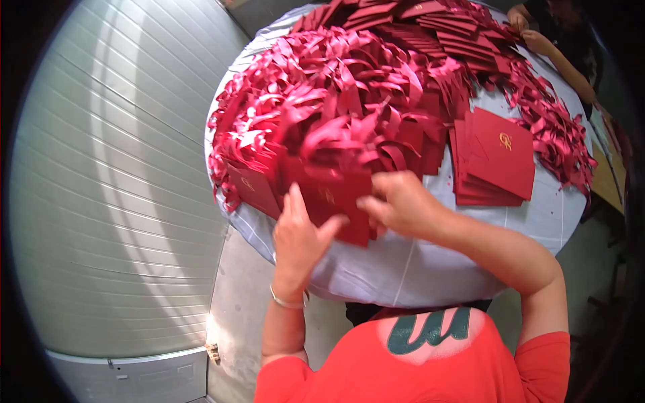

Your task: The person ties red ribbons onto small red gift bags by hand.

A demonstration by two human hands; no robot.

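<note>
A dark red paper gift bag (339,201) with a gold mark and pink-red ribbon stands at the near edge of the table, slightly blurred. My right hand (406,205) pinches its right edge between thumb and fingers. My left hand (299,235) lies at the bag's left side, fingers stretched out and thumb apart; its fingertips are at or near the bag's front. Left of it leans another red bag (252,188). Behind both hands, a large heap of glossy ribbons (336,80) covers many upright bags.
A stack of flat red bags (497,154) lies on the cloth-covered table (430,269) to the right. More bags (437,33) fan out at the back. Loose ribbons (551,134) trail along the right edge. Another person's hands (527,30) work at the far right. A ribbed pale wall (121,168) stands at left.
</note>
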